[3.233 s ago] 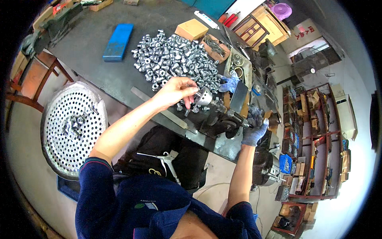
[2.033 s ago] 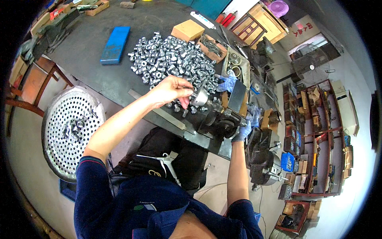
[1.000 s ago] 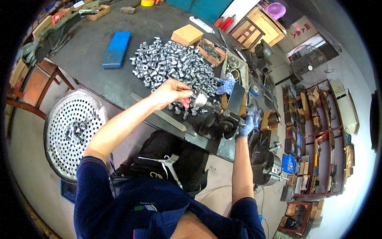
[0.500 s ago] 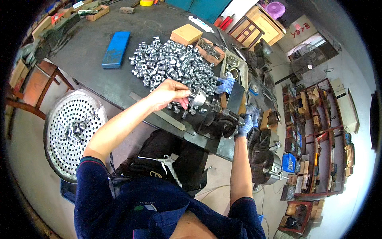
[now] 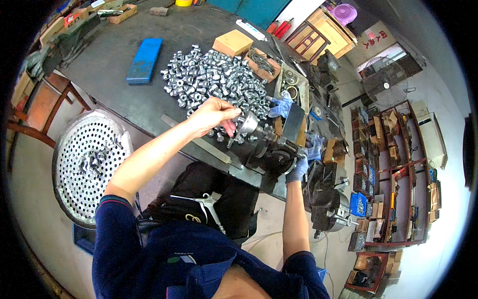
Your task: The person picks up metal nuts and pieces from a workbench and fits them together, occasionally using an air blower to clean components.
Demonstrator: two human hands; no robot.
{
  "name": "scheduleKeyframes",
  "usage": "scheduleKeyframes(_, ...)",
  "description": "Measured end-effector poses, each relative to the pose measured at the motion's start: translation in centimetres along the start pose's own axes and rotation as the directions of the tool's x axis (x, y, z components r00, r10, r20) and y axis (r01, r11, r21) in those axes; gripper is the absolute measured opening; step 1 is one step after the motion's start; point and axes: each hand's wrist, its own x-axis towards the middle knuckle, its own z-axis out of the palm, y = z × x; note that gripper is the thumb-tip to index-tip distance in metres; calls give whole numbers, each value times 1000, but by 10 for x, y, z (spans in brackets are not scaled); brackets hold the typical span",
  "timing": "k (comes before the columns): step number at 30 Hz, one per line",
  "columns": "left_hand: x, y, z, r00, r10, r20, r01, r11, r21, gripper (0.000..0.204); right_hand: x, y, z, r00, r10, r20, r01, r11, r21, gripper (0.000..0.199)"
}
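My bare left hand [image 5: 214,117] is closed at the round metal chuck [image 5: 247,122] of a small dark bench machine [image 5: 273,153]. Its thumb and fingers pinch together there, and what they grip is hidden. At the machine's other end, my right hand [image 5: 297,170], in a blue-grey glove, has its fingers curled against the rear part. What it grips is covered by the glove. Just beyond my left hand lies a big heap of shiny metal hex fittings [image 5: 214,79], a few of them loose under the chuck. A long flat metal bar [image 5: 211,150] runs along the table edge.
A perforated round metal tray [image 5: 89,134] with several metal parts stands at the left. On the table [image 5: 109,99] are a blue block [image 5: 144,61], a cardboard box [image 5: 233,43] and another blue glove [image 5: 282,104]. An air blow gun [image 5: 206,203] lies near my lap.
My right hand has shifted a little left and toward me at the machine's rear end. My left hand stays at the chuck. The view has tilted slightly.
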Motion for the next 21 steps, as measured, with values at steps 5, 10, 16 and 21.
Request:
scheduleKeyframes(5,2,6,-3,998,39,47,-43,995,89,19,-47,-11,13,998,59,23,-62,992,112,35)
scheduleKeyframes(10,7,13,-9,994,-32,108,16,989,147,23,-75,-23,26,980,-15,-199,18,1000,15,33)
scheduleKeyframes(16,6,9,-7,996,15,83,-21,996,81,23,-62,-14,10,991,-53,-125,56,998,19,31)
scheduleKeyframes(21,9,10,-10,992,-79,101,79,997,7,24,-55,-11,21,997,3,-73,7,990,139,34)
